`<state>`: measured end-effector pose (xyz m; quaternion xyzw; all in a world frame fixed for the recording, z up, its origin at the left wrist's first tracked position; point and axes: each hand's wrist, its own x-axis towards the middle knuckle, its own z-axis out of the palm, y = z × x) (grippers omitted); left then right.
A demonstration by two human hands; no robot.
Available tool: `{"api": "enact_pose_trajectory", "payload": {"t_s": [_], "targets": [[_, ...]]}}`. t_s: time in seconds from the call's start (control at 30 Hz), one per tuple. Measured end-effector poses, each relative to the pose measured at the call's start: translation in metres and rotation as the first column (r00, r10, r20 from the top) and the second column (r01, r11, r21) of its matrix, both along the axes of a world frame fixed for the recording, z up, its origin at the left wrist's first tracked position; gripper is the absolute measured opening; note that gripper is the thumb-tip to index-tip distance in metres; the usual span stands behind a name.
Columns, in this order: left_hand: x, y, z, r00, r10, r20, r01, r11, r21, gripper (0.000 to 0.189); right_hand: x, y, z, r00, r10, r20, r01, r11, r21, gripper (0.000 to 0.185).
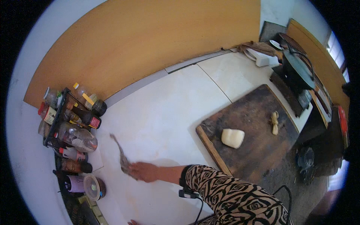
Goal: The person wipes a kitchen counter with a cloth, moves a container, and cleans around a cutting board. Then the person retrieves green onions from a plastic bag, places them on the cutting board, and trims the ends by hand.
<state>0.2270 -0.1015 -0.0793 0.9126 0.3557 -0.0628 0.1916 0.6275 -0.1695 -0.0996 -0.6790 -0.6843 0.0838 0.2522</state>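
Observation:
My right hand (144, 171) reaches left across the white tiled counter (157, 112), gripping a thin grey-brown cloth (123, 161). The cloth lies bunched at my fingers, with a narrow end trailing towards the bottles. Only some fingertips of my left hand (133, 222) show at the bottom edge, so its hold is hidden. Beyond my right forearm rests a dark, worn wooden chopping board (247, 157). On it are a cream-white block of food (233, 138) and a knobbly, pale yellow piece (274, 123) resembling ginger.
A black rack (57, 118) of bottles and jars lines the left side. Near it stands a lidded round tub (94, 188). A wok (298, 70) sits at the right, beyond the board. A brown cloth (257, 47) lies by the orange-brown back panel (168, 33). A cable (200, 211) hangs from my right wrist.

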Motion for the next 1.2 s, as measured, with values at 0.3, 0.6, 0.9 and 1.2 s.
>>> {"api": "enact_pose_trajectory", "payload": {"t_s": [0.3,0.6,0.9,1.2], "targets": [[-0.026,-0.025,-0.018,0.811,0.431,0.397,-0.177,0.825,-0.536,0.081,-0.208,-0.241,-0.004,0.918,0.153,-0.366,-0.26,0.929,-0.264,0.043],[-0.015,-0.07,0.008,0.812,0.169,0.558,0.099,0.903,-0.418,0.055,-0.191,-0.465,0.112,0.124,-0.598,-0.792,0.45,0.745,-0.492,0.047],[0.186,-0.226,0.107,0.811,-0.071,0.581,0.368,0.833,-0.413,0.071,-0.07,-0.587,0.241,-0.211,-0.471,-0.857,0.913,0.218,-0.344,0.03],[0.429,-0.38,0.106,0.853,-0.361,0.378,0.403,0.915,-0.037,0.107,0.197,-0.638,0.237,0.31,-0.51,-0.802,0.925,0.357,0.13,0.031]]}}
